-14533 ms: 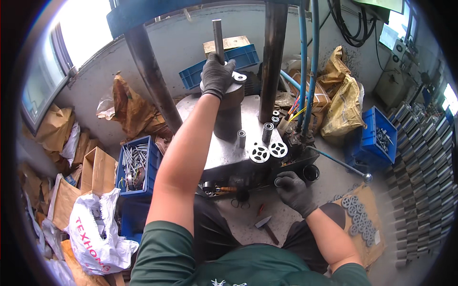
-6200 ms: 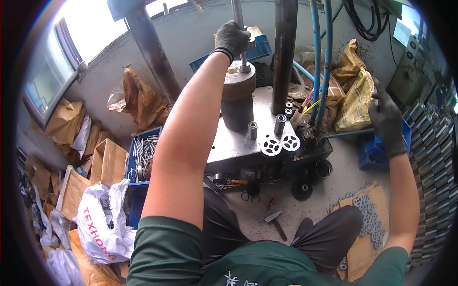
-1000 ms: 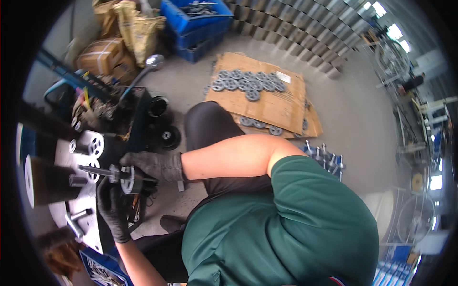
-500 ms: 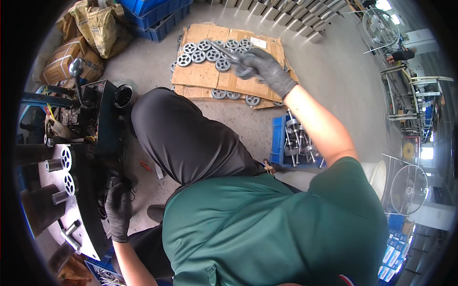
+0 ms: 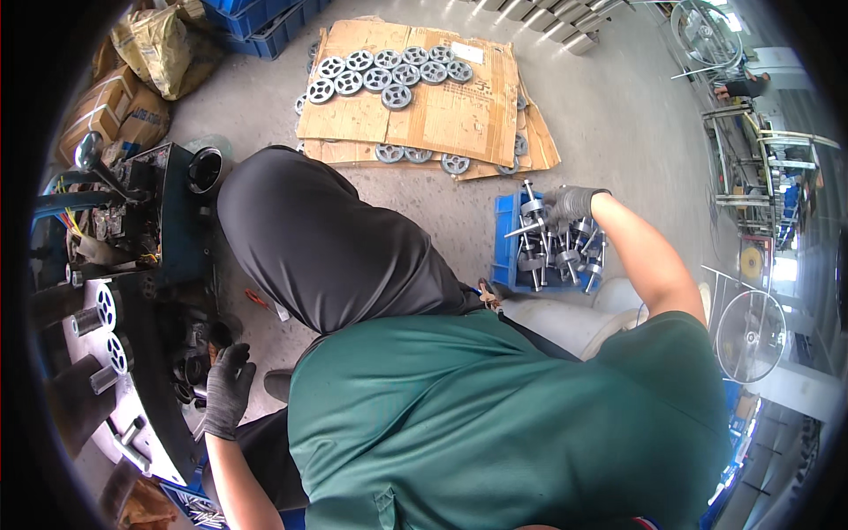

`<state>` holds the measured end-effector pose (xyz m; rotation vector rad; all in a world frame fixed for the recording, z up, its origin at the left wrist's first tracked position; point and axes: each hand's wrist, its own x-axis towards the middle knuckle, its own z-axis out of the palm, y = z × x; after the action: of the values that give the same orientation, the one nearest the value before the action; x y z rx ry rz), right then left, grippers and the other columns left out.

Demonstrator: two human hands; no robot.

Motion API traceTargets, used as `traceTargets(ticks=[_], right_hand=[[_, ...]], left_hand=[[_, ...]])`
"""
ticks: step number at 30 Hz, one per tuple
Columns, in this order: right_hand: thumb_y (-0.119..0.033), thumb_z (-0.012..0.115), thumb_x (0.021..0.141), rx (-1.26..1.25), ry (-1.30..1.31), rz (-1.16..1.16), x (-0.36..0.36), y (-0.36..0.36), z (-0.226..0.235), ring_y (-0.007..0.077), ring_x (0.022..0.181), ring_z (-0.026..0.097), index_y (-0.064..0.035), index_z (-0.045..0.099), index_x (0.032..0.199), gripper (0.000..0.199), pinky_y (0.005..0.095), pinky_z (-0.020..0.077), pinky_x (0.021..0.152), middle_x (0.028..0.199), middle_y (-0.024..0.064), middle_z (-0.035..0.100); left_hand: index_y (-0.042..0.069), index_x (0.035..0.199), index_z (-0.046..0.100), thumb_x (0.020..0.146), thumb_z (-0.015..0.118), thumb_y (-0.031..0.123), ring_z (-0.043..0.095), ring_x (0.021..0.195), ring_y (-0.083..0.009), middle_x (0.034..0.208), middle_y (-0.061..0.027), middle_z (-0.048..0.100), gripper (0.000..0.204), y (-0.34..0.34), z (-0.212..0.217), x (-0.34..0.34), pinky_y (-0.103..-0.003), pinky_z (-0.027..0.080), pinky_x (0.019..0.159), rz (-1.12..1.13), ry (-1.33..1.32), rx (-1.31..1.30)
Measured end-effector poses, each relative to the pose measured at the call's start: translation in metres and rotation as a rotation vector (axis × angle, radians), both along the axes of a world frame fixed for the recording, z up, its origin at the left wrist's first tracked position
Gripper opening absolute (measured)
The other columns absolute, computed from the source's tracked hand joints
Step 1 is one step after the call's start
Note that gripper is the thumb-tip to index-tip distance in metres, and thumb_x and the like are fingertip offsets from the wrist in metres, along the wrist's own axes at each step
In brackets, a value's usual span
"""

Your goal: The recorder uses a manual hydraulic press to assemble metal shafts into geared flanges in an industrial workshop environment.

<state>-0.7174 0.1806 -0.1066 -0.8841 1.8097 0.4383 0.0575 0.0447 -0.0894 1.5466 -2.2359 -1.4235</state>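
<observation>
My right hand (image 5: 572, 205), in a dark grey glove, is low over a blue crate (image 5: 505, 252) of metal shafts with round discs. Its fingers curl down around a shaft with a disc, whose rod (image 5: 519, 231) sticks out leftward; the glove hides the rest. Several more shafts with discs (image 5: 565, 256) lie jumbled in the crate. On the left, my gloved left hand (image 5: 228, 389) holds nothing, its fingers loosely apart, beside the dark machine bench. Two spoked wheels, an upper one (image 5: 106, 306) and a lower one (image 5: 117, 353), sit on the bench's left side.
Spoked grey wheels (image 5: 378, 79) lie in rows on flat cardboard (image 5: 424, 124) ahead, with more beneath it. A machine (image 5: 141, 203) with a lever stands at the left. Blue bins (image 5: 274, 35) and sacks (image 5: 159, 53) are at the far left. A red-handled tool (image 5: 256, 299) lies on the floor.
My right hand has carried the shaft with a disc from above the cardboard down to the crate. My left hand has come away from the dark bench, its fingers now showing apart.
</observation>
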Motion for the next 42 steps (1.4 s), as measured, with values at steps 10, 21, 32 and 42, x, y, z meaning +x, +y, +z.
traceTargets(ticks=[10, 21, 32, 42], right_hand=[[-0.031, 0.058, 0.095, 0.323, -0.123, -0.816, -0.007, 0.096, -0.003, 0.0411, 0.108, 0.071, -0.0026, 0.067, 0.119, 0.039, 0.0603, 0.0548, 0.098, 0.116, 0.0234, 0.073], [-0.054, 0.060, 0.098, 0.443, -0.053, -0.740, -0.018, 0.127, -0.020, 0.0556, 0.147, 0.038, -0.0013, 0.043, 0.155, 0.079, 0.0670, 0.0342, 0.118, 0.158, 0.0384, 0.038], [-0.004, 0.067, 0.089, -0.655, 0.285, 0.481, 0.093, -0.105, -0.016, 0.0290, 0.096, 0.070, -0.0011, 0.069, 0.110, 0.021, 0.0383, 0.0549, 0.088, 0.107, 0.0184, 0.073], [-0.007, 0.066, 0.084, -1.325, -0.653, 1.424, 0.467, -0.271, 0.215, 0.0377, 0.095, 0.066, -0.0035, 0.065, 0.101, 0.017, 0.0462, 0.0540, 0.084, 0.099, 0.0149, 0.068]], left_hand=[[-0.001, 0.128, 0.066, 0.090, 0.071, 0.002, 0.070, 0.104, -0.0280, 0.114, -0.0185, 0.072, 0.038, 0.001, 0.000, -0.003, -0.039, 0.055, 0.093, -0.028, -0.047, 0.040], [0.001, 0.126, 0.066, 0.089, 0.072, 0.003, 0.067, 0.098, -0.0286, 0.108, -0.0166, 0.069, 0.038, -0.004, 0.011, -0.005, -0.039, 0.054, 0.090, -0.048, -0.035, -0.030], [0.004, 0.126, 0.068, 0.094, 0.070, 0.026, 0.069, 0.112, -0.0384, 0.117, -0.0226, 0.071, 0.038, -0.006, -0.025, -0.014, -0.047, 0.055, 0.094, -0.094, -0.174, 0.062], [0.006, 0.122, 0.072, 0.090, 0.069, 0.035, 0.069, 0.114, -0.0382, 0.119, -0.0196, 0.073, 0.043, 0.027, -0.139, 0.053, -0.049, 0.055, 0.095, -0.292, -0.755, 0.191]])
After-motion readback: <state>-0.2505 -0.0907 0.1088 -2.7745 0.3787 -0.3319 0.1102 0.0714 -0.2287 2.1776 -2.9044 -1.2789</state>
